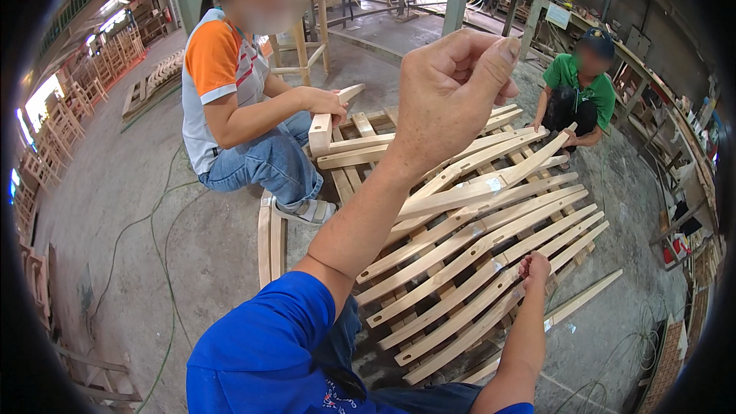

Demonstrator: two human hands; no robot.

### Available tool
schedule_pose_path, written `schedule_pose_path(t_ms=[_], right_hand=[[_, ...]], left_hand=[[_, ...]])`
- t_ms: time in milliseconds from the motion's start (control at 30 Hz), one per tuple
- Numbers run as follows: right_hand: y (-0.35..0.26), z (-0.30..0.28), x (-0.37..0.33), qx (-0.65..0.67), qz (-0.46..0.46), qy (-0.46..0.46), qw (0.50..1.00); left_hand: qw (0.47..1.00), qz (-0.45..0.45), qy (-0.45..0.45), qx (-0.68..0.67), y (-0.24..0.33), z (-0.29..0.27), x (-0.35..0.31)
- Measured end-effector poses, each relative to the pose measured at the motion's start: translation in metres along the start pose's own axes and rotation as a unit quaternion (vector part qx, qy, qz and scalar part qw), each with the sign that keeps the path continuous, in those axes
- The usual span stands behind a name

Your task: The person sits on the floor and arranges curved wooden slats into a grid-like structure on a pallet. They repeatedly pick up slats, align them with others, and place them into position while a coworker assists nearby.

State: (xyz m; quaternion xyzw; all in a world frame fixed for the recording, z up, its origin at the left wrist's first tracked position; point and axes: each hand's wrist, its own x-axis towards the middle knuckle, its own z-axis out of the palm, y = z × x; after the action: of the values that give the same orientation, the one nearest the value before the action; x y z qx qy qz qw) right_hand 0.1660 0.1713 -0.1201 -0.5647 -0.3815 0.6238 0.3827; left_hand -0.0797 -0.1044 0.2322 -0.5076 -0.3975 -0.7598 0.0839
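Observation:
My left hand (452, 96) is raised high in front of me, its fingers curled and thumb pressed over them. Whatever it pinches, if anything, is hidden. Lower on the right, my right hand (534, 268) is closed in a fist just above the curved wooden slats (460, 291); its fingers' inner side is out of sight. These pale slats lie side by side on wooden strips over the floor. Several have oval slots near their near ends, and small whitish patches mark their middles.
At left, a crouching person in an orange-sleeved shirt (211, 61) holds a wooden piece (320, 134). Across the slats, a person in green (586, 88) grips a slat end. Cables (157, 245) run over the concrete floor. A workbench (452, 8) stands behind.

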Motion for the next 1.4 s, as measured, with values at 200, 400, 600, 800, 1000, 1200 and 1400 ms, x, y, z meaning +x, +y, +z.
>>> schedule_pose_path(t_ms=[200, 400, 600, 800, 1000, 1200, 1400], right_hand=[[-0.001, -0.006, 0.006, -0.005, -0.006, -0.013, 1.0], [0.001, -0.004, 0.005, 0.002, 0.004, -0.016, 1.0], [0.0, -0.005, 0.007, 0.009, 0.003, -0.02, 1.0], [0.002, -0.004, 0.01, 0.003, 0.007, -0.015, 1.0], [0.002, -0.006, 0.01, 0.0, -0.001, -0.021, 1.0], [0.008, -0.009, 0.013, 0.006, -0.008, -0.051, 0.999], [0.01, -0.009, 0.02, -0.001, -0.019, -0.026, 0.999]], left_hand=[[1.0, -0.004, 0.0, -0.003, 0.002, 0.002, 0.0], [1.0, -0.001, -0.004, -0.002, 0.0, 0.003, -0.001], [1.0, -0.01, -0.008, -0.005, 0.0, 0.004, -0.001], [1.0, -0.007, -0.012, -0.004, -0.001, 0.004, 0.0], [1.0, -0.02, -0.011, -0.001, 0.001, 0.002, 0.0], [1.0, -0.014, -0.002, -0.012, -0.001, 0.008, 0.0], [0.999, -0.024, 0.016, -0.017, 0.0, 0.007, -0.001]])
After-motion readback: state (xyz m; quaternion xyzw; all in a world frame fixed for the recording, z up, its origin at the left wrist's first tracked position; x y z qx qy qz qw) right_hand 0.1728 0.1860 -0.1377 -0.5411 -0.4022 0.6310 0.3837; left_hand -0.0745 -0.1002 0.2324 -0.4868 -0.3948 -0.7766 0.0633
